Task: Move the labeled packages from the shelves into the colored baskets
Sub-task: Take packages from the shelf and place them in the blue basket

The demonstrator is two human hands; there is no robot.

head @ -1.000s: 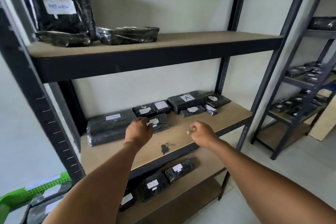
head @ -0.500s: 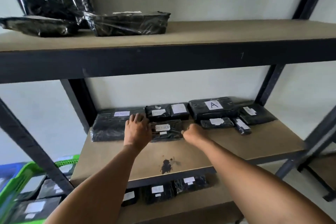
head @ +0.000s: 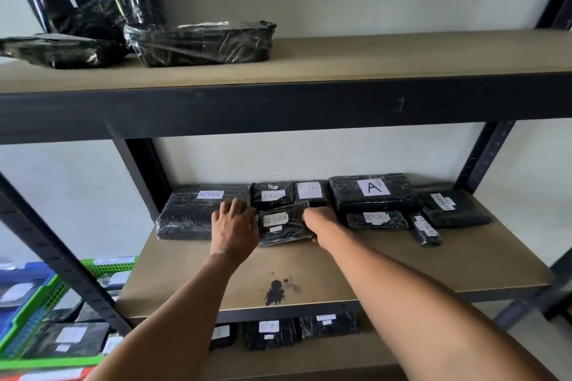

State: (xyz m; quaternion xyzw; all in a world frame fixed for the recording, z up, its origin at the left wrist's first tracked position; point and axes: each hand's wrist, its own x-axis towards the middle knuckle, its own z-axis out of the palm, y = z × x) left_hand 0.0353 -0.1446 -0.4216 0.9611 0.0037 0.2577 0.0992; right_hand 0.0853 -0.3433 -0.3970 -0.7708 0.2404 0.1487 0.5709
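Packages wrapped in black film lie along the back edge of the middle shelf [head: 433,260], and the one being taken is the small RETURN packet [head: 283,223], lying in front of the back row, about midway along the shelf. The left hand [head: 234,227] rests at the packet's left edge with its fingers [head: 232,206] spread and reaching over onto the long package [head: 192,210] at the shelf's back left corner; whether they have closed on the packet I cannot tell. The right hand [head: 318,223] is at the packet's right edge, its fingers hidden behind the hand, so its hold is also unclear. Coming in from both sides looks like a way to lift a slippery, film-wrapped packet squarely without dragging its neighbours. Those neighbours sit tight: two small packets [head: 289,194] touch just behind it, the A package [head: 373,192] lies toward the back right, with another RETURN strip [head: 376,219] in front of that. Labels face up, probably so each can be read before sorting. The green basket [head: 55,291] and blue basket [head: 18,288] stand low at the left, beyond the rack's post, already holding some packages, so the packet will have to travel down and left. More packages remain on the top shelf [head: 371,52] and the bottom one, so the sorting seems far from finished.
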